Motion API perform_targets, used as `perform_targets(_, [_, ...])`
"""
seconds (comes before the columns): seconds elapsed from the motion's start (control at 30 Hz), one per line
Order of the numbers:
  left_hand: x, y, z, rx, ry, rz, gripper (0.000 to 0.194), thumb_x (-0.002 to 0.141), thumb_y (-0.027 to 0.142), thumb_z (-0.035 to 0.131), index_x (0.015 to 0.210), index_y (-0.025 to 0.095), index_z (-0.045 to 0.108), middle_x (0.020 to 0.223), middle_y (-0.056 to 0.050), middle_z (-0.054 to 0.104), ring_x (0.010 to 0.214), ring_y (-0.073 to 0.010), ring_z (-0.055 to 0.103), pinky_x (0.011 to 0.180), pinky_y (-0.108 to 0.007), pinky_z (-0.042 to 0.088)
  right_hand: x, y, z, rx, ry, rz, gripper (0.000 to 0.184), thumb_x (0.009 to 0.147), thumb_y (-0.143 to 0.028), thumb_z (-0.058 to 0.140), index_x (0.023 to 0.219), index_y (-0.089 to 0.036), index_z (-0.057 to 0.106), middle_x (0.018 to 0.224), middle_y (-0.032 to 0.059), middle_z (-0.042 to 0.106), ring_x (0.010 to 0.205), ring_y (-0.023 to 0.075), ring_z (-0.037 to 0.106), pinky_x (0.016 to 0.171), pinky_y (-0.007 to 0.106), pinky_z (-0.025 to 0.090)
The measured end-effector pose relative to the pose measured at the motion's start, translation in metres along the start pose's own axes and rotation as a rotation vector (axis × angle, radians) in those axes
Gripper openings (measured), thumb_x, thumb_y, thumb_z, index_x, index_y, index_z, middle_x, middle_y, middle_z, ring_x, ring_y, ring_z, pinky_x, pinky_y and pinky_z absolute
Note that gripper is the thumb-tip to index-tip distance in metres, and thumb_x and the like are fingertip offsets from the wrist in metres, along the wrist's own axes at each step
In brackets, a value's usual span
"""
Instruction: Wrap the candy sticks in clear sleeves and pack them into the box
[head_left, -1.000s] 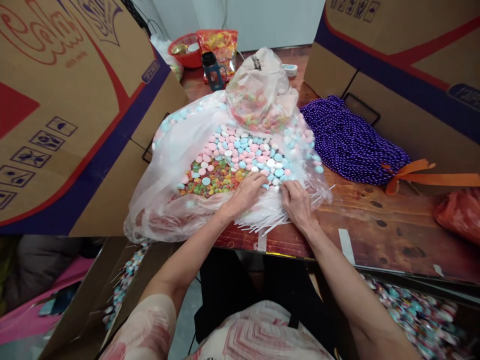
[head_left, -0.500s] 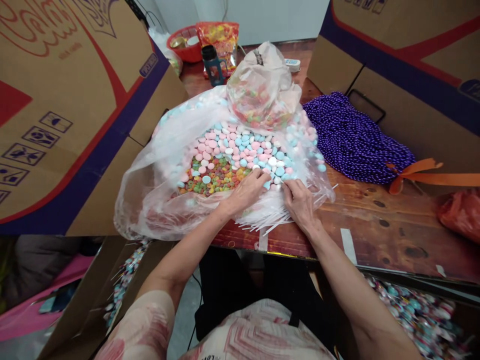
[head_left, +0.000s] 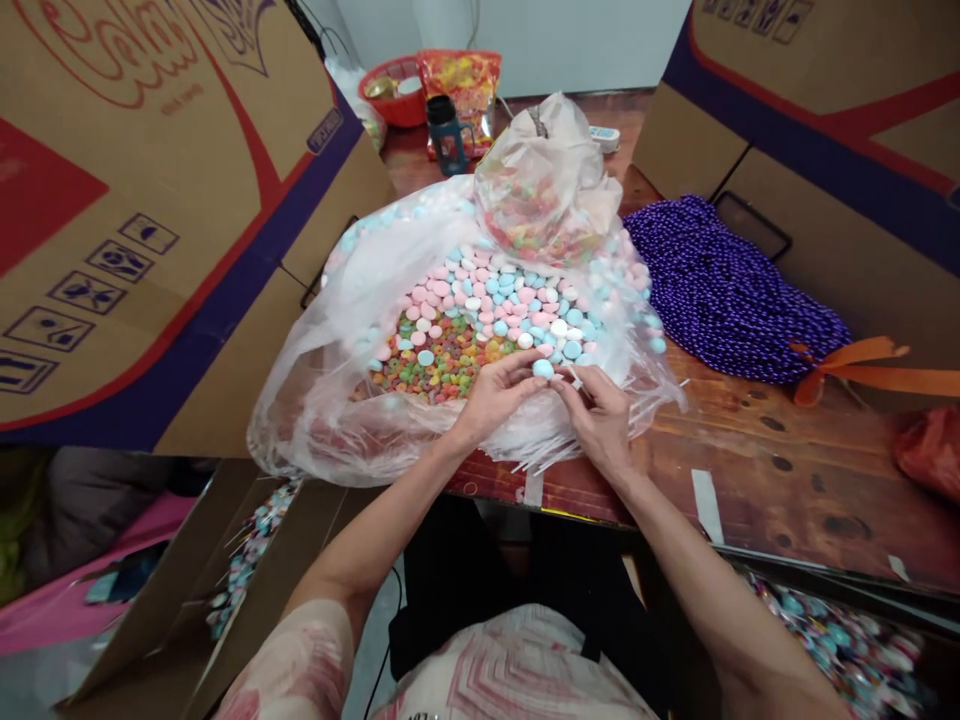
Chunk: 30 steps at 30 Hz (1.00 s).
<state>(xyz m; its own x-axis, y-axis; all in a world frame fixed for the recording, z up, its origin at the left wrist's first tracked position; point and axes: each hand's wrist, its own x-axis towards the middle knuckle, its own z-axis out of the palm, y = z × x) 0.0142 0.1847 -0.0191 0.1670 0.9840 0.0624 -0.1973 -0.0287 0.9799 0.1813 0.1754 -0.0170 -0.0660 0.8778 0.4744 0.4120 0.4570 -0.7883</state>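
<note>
Between the thumb and fingers of my left hand (head_left: 496,392) is a light blue round candy (head_left: 543,369). Close beside it, my right hand (head_left: 600,410) pinches a small white piece (head_left: 576,379), whose kind I cannot make out. Both hands are over the front of a clear plastic bag (head_left: 300,400) spread on the table. Pink, white and blue round candies (head_left: 510,290) fill its opening, with small coloured ring candies (head_left: 442,365) at the left. Below my hands lie thin white sticks (head_left: 541,462), partly covered by the hands.
A tied bag of ring candies (head_left: 547,190) rests behind the pile. Purple beaded cord (head_left: 727,285) with an orange tie lies right. Large cartons (head_left: 225,330) flank the work. A dark bottle (head_left: 446,140) and red basket (head_left: 394,95) stand behind; wrapped sweets (head_left: 840,630) sit below right.
My hands have lifted from the candies and come together. The blue candy now shows in my left fingers, and the white piece in my right. The view has shifted slightly.
</note>
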Motion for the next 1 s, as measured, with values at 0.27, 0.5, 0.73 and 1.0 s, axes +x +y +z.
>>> perform_targets(0.27, [-0.011,0.0,0.005,-0.093,0.097,-0.004,0.04,0.072,0.041,0.084,0.106,0.021,0.078,0.107,-0.005,0.078,0.099,-0.0225,0.073,0.096,-0.039,0.057,0.002,-0.004,0.005,0.069,-0.003,0.122,0.014,0.086,-0.034,0.067,0.084,-0.02,0.071,0.075,-0.0007,0.067,0.058,0.0118,0.048,0.057,0.027,0.04])
perform_targets(0.5, [-0.012,-0.008,0.005,-0.026,0.192,0.013,0.04,0.072,0.041,0.083,0.105,0.019,0.077,0.094,-0.005,0.078,0.08,-0.0194,0.073,0.08,-0.034,0.06,0.004,-0.009,0.0,-0.043,-0.127,0.109,0.019,0.089,-0.036,0.063,0.097,-0.02,0.072,0.083,0.0027,0.069,0.066,0.0151,0.057,0.06,0.027,0.044])
perform_targets(0.73, [-0.005,-0.009,0.001,-0.187,0.436,-0.002,0.041,0.07,0.044,0.083,0.104,0.021,0.077,0.095,-0.002,0.075,0.074,-0.0121,0.068,0.074,-0.028,0.06,-0.016,-0.029,-0.009,-0.207,-0.21,-0.023,0.037,0.096,-0.018,0.044,0.122,-0.023,0.07,0.083,0.0038,0.073,0.075,0.0177,0.069,0.074,0.03,0.054])
perform_targets(1.0, [-0.006,-0.017,-0.001,-0.281,0.495,0.013,0.044,0.07,0.047,0.083,0.106,0.023,0.077,0.103,-0.004,0.075,0.095,-0.0173,0.07,0.087,-0.033,0.059,-0.033,-0.026,0.005,-0.25,-0.193,-0.051,0.039,0.095,-0.017,0.047,0.124,-0.025,0.071,0.11,0.0069,0.078,0.093,0.0222,0.076,0.079,0.032,0.06])
